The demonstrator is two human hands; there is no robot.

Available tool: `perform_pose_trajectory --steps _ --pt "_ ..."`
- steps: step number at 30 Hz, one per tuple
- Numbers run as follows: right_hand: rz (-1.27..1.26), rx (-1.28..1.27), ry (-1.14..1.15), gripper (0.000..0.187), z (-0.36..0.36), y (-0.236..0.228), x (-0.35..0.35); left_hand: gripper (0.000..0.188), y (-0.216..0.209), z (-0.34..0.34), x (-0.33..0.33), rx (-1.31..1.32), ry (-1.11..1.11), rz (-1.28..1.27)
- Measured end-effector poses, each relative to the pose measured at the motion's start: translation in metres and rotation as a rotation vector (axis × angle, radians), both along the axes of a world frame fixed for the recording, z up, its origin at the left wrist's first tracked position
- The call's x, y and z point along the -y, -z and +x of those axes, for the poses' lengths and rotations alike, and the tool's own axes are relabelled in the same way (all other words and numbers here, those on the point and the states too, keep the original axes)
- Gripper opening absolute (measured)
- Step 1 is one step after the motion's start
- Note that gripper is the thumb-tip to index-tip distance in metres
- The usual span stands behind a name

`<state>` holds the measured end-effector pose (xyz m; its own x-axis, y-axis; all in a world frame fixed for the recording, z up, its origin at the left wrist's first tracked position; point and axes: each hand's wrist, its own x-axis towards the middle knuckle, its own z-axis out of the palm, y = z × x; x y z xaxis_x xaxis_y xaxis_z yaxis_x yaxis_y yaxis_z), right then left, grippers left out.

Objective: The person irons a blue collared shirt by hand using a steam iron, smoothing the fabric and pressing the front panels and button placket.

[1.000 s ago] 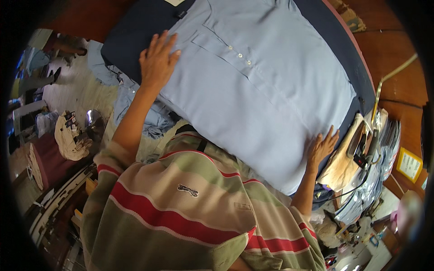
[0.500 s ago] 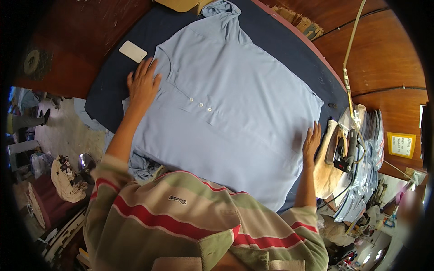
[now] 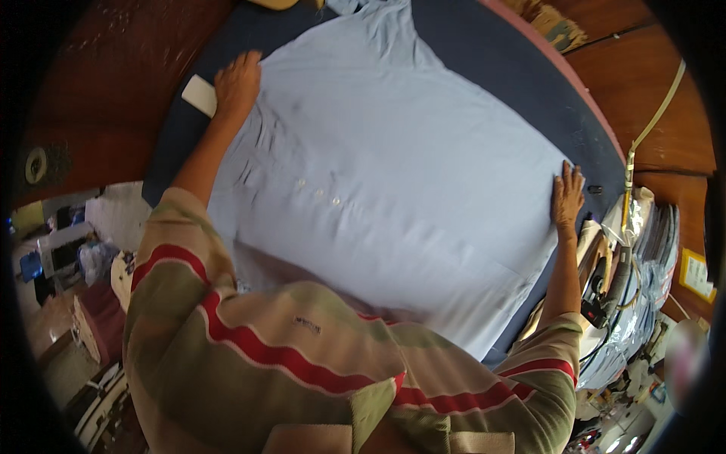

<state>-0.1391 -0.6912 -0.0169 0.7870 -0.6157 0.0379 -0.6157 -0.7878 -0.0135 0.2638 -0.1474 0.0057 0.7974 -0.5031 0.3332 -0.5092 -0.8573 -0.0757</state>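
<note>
One pale blue shirt (image 3: 408, 174) lies spread flat, front up, over one dark blue padded board (image 3: 491, 68) that fills the upper middle of the view; its collar end points to the top edge and its hem reaches down toward the person's chest. Three small white buttons (image 3: 318, 193) sit in a row on the placket, left of the shirt's middle

Two hands are on the cloth. The left hand (image 3: 237, 85) rests palm down at the shirt's upper left edge, fingers loosely together, gripping nothing that can be seen; the cloth just below it is rucked into folds. The right hand (image 3: 567, 198) lies flat with fingers stretched out on the shirt's right edge, where cloth meets board, pressing and not clasping

One small white rectangular card (image 3: 200, 95) lies on the board just beside the left hand. One iron (image 3: 605, 265) with a dark handle stands off the board's right rim, near the right wrist, and one yellowish cord (image 3: 650, 113) rises from it across the wooden surface. One yellow rectangular label (image 3: 694, 274) shows at the far right edge, beside a stack of clear-wrapped packets (image 3: 650, 303), too blurred to count
</note>
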Motion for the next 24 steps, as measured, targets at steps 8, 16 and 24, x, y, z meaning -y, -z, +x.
perform_pose_trajectory --steps 8,16,24 --pt "-0.116 0.092 -0.140 0.055 0.011 -0.004 -0.027 0.032 -0.035 -0.058 0.184 -0.237 0.838 -0.306" --pt "-0.063 0.084 -0.145 0.056 0.023 -0.002 -0.024 0.035 0.026 -0.004 0.226 -0.033 0.638 -0.088" --pt "-0.039 -0.036 -0.205 0.065 -0.106 -0.038 -0.185 0.042 -0.019 -0.130 -0.004 -0.148 0.405 -0.054"
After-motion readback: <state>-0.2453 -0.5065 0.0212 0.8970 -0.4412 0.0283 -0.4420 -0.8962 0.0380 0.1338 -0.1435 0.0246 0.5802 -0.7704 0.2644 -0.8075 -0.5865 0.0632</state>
